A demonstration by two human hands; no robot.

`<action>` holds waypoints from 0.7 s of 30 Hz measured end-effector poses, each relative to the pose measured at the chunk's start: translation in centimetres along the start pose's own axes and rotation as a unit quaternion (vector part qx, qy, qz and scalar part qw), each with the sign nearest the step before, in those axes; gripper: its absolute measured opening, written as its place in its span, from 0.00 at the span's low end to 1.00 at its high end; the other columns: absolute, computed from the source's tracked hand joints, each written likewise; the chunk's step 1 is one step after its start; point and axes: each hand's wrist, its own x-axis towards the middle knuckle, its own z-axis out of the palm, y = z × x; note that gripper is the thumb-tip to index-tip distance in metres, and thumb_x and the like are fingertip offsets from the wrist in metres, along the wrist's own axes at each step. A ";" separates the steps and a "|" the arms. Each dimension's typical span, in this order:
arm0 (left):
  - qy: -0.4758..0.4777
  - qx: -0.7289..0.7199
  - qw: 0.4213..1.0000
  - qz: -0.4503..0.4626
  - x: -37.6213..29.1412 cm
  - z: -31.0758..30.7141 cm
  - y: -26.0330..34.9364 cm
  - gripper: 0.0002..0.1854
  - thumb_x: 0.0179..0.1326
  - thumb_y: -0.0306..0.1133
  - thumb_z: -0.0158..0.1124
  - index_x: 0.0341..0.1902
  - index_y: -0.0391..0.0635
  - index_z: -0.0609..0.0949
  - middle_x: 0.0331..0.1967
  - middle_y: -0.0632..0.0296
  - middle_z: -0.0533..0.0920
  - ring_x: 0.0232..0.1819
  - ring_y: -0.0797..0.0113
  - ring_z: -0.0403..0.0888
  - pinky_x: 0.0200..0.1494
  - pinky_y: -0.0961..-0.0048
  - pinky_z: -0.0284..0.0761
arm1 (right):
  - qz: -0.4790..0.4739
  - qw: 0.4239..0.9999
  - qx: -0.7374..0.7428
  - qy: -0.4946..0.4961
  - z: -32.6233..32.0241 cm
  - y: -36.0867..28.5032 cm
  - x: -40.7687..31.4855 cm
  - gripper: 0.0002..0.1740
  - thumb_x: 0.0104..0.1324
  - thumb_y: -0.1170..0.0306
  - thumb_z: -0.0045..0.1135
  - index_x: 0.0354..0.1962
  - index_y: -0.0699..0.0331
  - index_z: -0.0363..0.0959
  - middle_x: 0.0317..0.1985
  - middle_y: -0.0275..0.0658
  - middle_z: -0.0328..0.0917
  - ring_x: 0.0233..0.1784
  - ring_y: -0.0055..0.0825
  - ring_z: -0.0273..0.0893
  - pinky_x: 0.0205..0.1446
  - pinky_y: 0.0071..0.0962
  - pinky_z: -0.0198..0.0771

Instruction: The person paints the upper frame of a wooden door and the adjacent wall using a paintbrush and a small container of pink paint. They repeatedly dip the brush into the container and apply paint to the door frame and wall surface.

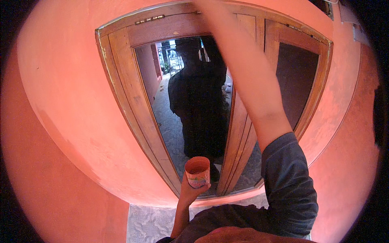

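My left hand (194, 190) holds a small round can (198, 173) upright at the lower middle; its rim is smeared orange, and its inside looks reddish-orange. The label bears a printed picture. My right arm stretches up across the wooden window frame (121, 79), and the right hand is out of view past the top edge. Behind the can stands a dark reflective glass pane (161, 103) in a wooden sash, showing a person's dark reflection.
A salmon-orange painted wall (67, 91) surrounds the window. A second wooden sash with a dark pane (296, 79) is on the right. Metal hinges (149, 19) line the top. Patterned grey floor tiles (149, 221) lie below.
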 end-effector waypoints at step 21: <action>0.040 0.018 0.999 0.004 -1.6 -0.8 1.1 0.55 0.42 0.34 0.90 0.75 0.43 0.68 0.67 0.53 0.78 0.68 0.58 0.77 0.68 0.59 0.76 | -0.180 0.978 -0.108 0.010 8.7 -2.7 -6.0 0.12 0.68 0.71 0.54 0.41 0.62 0.86 0.30 0.55 0.85 0.35 0.52 0.87 0.42 0.49 0.82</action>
